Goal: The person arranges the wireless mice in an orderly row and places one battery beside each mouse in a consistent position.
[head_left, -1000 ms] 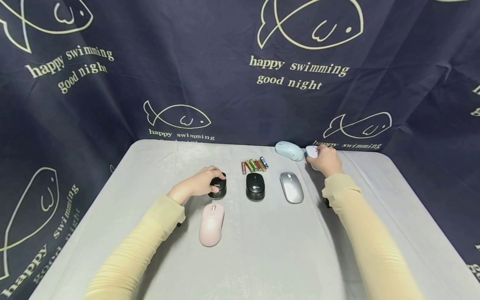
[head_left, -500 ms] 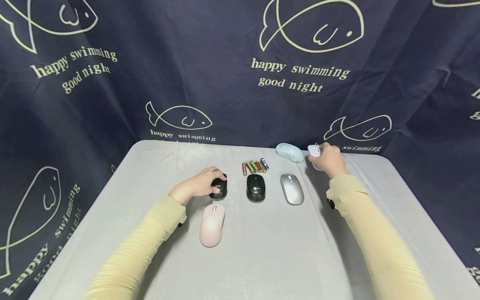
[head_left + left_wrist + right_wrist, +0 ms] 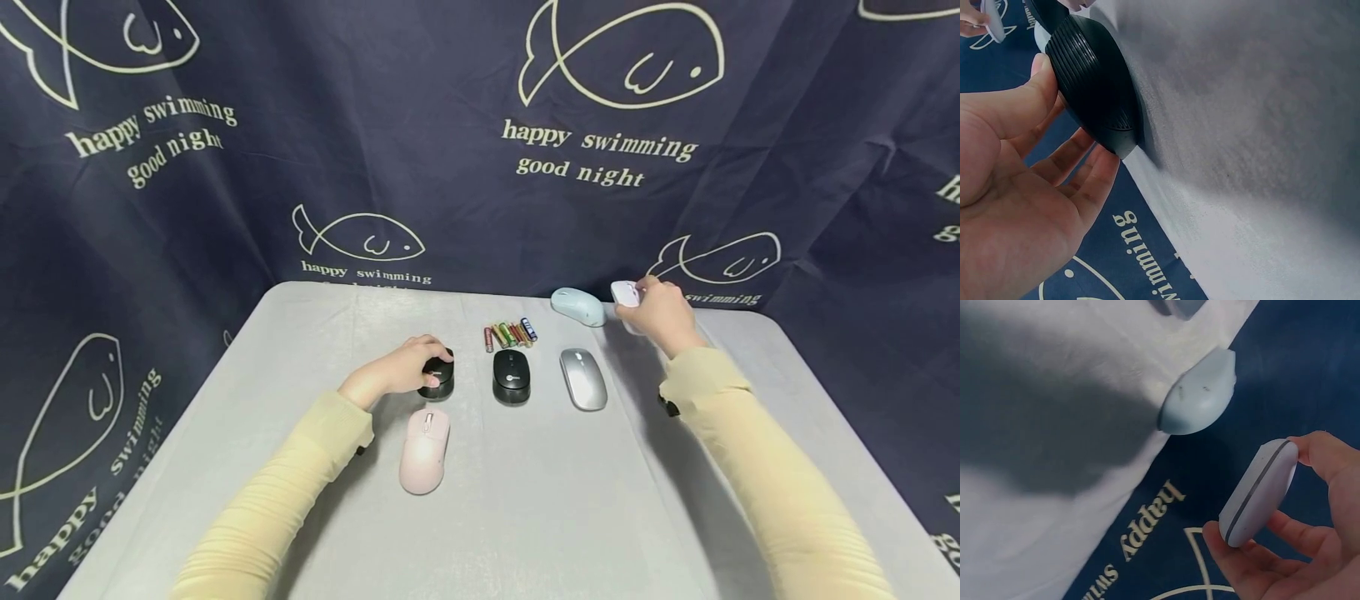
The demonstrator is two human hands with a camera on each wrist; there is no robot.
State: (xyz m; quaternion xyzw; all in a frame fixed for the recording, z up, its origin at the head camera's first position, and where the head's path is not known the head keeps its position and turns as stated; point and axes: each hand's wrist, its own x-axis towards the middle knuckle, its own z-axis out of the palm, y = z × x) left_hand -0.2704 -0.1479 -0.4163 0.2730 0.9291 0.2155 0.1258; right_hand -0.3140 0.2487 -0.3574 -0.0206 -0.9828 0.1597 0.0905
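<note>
My left hand (image 3: pixel 399 367) grips a black computer mouse (image 3: pixel 441 368) on the table, thumb on its near side. In the left wrist view the ribbed flank of this black mouse (image 3: pixel 1088 75) shows between thumb and fingers, its base against the cloth. At the far right edge, my right hand (image 3: pixel 663 317) holds a white mouse (image 3: pixel 626 293) by its sides. The right wrist view shows this white mouse (image 3: pixel 1257 492) raised off the table, pinched between thumb and fingers, with a grey line round its edge. A light blue mouse (image 3: pixel 578 307) lies just left of it.
Between the hands lie a second black mouse (image 3: pixel 512 377) and a silver mouse (image 3: pixel 583 380). Behind them is a row of several small batteries (image 3: pixel 510 334). A pink mouse (image 3: pixel 423 452) lies nearer the front. A dark blue curtain (image 3: pixel 465 150) hangs behind the grey-white table (image 3: pixel 540 517).
My right hand has lifted the white mouse from the table's far right, moving slightly up and right. The left hand keeps its grip on the black mouse in the same place.
</note>
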